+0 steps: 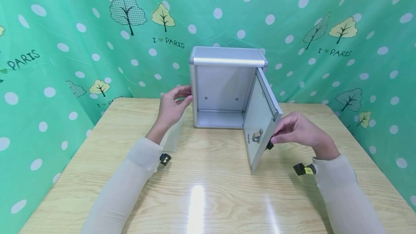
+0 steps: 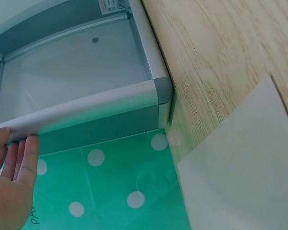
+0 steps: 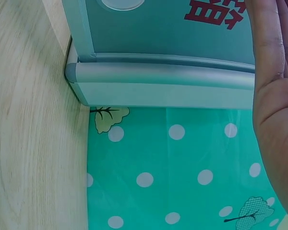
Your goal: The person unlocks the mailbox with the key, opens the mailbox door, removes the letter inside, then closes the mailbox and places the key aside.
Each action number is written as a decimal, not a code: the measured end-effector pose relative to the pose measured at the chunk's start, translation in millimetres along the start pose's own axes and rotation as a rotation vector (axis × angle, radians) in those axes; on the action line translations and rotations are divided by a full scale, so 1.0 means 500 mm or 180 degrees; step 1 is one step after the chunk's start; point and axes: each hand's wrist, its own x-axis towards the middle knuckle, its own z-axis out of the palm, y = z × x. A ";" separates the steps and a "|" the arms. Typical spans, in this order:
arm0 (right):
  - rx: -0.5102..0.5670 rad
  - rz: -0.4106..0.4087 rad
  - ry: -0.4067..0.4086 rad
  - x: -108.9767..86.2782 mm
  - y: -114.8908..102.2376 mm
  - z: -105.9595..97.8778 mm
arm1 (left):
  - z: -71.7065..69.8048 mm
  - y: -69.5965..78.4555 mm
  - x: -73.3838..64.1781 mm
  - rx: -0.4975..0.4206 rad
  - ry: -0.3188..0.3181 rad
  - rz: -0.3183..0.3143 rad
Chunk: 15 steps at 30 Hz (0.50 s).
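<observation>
A silver-grey metal box (image 1: pixel 227 53) stands upright on the table, its hinged door (image 1: pixel 260 115) swung out to the right. Inside it is bare, with two small holes in the back wall. My left hand (image 1: pixel 172 105) holds the box's left front edge; in the left wrist view the thumb lies on one side of the metal frame (image 2: pixel 96 103), fingers on the other. My right hand (image 1: pixel 297 131) is at the door's outer face, pinching a small black key (image 1: pixel 270 145). A metal lock cam (image 1: pixel 257 135) sits on the door's inner face. Red characters (image 3: pixel 216 14) mark the outer face.
A white sheet (image 1: pixel 172 138) lies on the wooden table (image 1: pixel 208 176) left of the box, beneath the left forearm. Behind hangs a green dotted curtain (image 1: pixel 208 21) with printed trees. Small black cameras are strapped to both wrists.
</observation>
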 end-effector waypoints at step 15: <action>-0.0320 0.0366 0.0220 0.030 -0.020 0.054 | 0.004 0.007 -0.001 -0.0061 0.0117 0.0010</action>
